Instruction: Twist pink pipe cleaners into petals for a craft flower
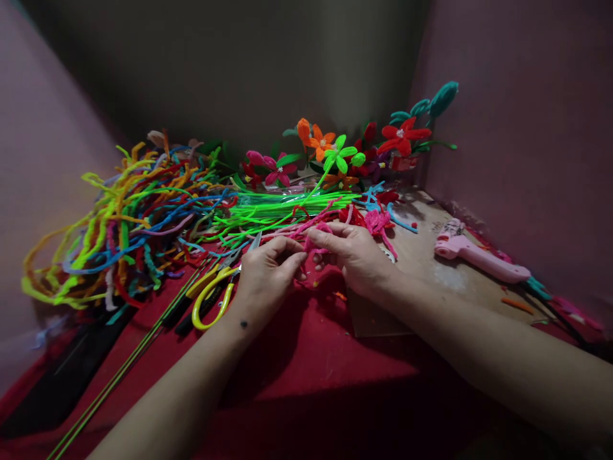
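Note:
A bent pink pipe cleaner (pixel 313 241) is held between my two hands above the red cloth. My right hand (pixel 357 252) pinches it between thumb and fingers. Close on its left, my left hand (pixel 272 268) is closed, thumb against fingertips, at the piece's lower end. Part of the pink piece is hidden behind my fingers. Yellow-handled scissors (pixel 225 300) lie beside my left wrist, their blades partly covered by that hand. Beyond my right hand sits a bunched pink pipe-cleaner piece (pixel 377 222).
Tangled coloured pipe cleaners (pixel 134 223) heap up at left. Green pipe cleaners (pixel 287 207) lie behind my hands, before several pipe-cleaner flowers (pixel 341 153). A pink glue gun (pixel 479 252) rests on a brown board (pixel 431 243) at right. Thin green sticks (pixel 129 364) cross the cloth.

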`<state>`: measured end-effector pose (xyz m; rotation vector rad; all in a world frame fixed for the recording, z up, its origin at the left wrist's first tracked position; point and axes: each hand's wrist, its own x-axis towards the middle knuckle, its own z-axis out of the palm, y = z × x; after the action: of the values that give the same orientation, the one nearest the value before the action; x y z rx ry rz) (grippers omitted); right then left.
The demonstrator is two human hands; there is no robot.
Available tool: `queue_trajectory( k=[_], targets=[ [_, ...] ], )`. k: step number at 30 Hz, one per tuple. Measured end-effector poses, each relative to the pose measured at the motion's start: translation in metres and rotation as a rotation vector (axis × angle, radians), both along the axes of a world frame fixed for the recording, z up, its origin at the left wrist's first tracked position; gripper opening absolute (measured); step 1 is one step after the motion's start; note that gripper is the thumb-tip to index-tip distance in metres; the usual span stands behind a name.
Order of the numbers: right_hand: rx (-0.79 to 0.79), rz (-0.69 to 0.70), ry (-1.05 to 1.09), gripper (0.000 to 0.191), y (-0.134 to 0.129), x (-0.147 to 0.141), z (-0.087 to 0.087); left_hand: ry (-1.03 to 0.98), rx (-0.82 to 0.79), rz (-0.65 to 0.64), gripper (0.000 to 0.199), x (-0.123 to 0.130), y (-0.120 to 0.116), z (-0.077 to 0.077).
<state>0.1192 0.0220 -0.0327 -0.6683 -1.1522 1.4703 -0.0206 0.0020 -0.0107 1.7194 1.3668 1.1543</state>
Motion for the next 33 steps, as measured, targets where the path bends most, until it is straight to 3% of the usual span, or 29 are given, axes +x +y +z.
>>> queue_trajectory(
  k=[4,11,16,24,28,33],
  targets=[
    [-0.088,0.028,0.080,0.015,0.004,0.001,-0.003,-0.147,-0.152,-0.085,0.015,0.002,-0.001,0.006],
    [-0.216,0.098,0.114,0.013,0.003,-0.001,-0.001,-0.120,-0.275,-0.216,0.014,-0.008,0.003,0.007],
    [-0.221,0.147,0.160,0.014,0.001,-0.001,0.001,-0.116,-0.387,-0.305,0.014,-0.018,0.009,0.007],
    [-0.117,0.085,0.074,0.018,0.003,-0.001,-0.001,0.149,-0.371,-0.294,0.020,-0.028,0.013,0.017],
    [-0.119,0.019,0.019,0.021,0.003,-0.001,-0.001,0.330,-0.291,-0.288,0.020,-0.034,0.017,0.015],
    [-0.156,0.040,0.086,0.018,0.005,0.000,-0.002,0.460,-0.183,-0.298,0.021,-0.039,0.022,0.012]
  ],
)
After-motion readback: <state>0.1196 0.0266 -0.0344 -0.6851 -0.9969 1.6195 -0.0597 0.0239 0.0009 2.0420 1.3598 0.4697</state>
